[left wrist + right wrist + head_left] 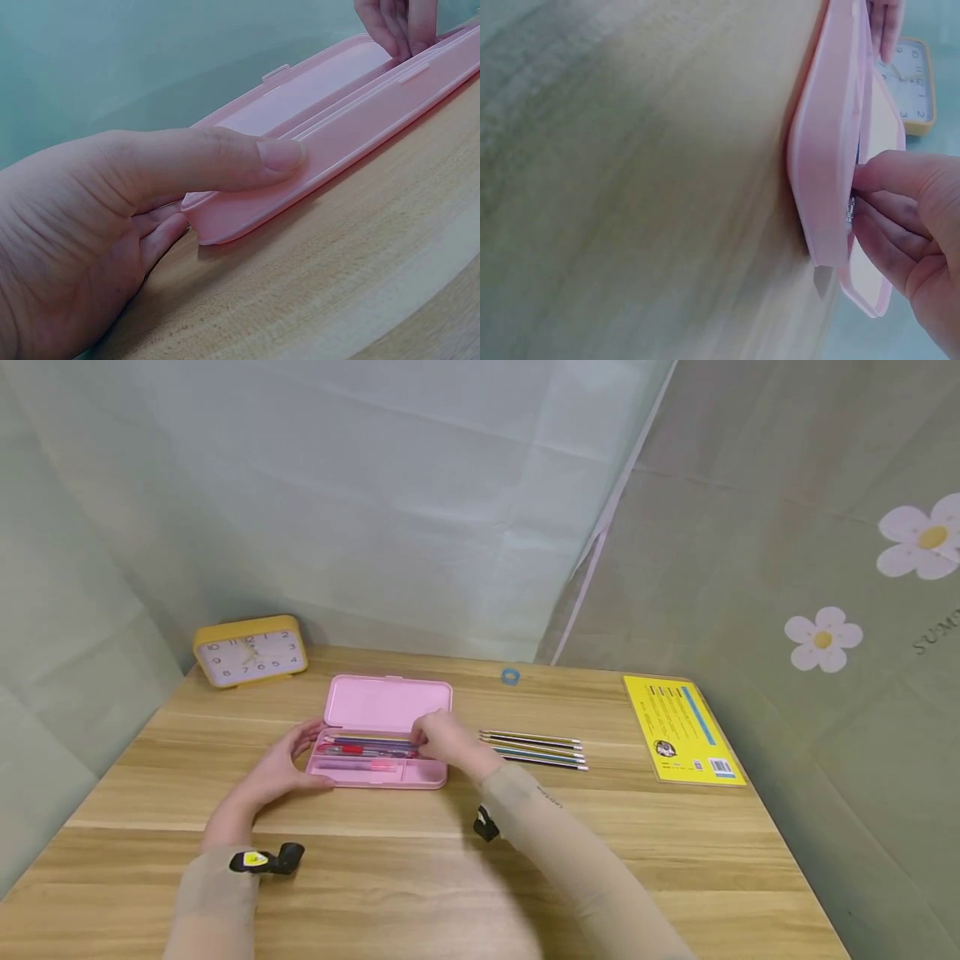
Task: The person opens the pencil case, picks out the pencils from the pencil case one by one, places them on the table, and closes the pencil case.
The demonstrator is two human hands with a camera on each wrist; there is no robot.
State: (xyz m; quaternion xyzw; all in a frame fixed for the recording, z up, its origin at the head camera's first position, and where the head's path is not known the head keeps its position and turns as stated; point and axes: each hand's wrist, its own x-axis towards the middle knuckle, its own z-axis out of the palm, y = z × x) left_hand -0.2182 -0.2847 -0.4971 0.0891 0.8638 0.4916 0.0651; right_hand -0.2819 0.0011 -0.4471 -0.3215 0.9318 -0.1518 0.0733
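A pink pencil case (426, 774) lies on the table, its lid (386, 703) swung back. Pens and pencils (360, 749), one with a red part, fill its long rear compartment; a clear pen with a pink end (360, 766) lies in the front one. My left hand (273, 770) grips the case's left end, thumb (281, 155) along the front wall. With the right hand (452, 745) I reach into the rear compartment at its right end. Its thumb and fingers (877, 176) pinch at a pen with a metal clip (850, 210), mostly hidden by the case wall.
Several pencils (532, 750) lie in a row right of the case. A yellow alarm clock (251, 653) stands at the back left, and a blue ring (511, 677) lies behind. The yellow book (682, 731) is near the right edge; cloth (420, 527) hangs behind the table.
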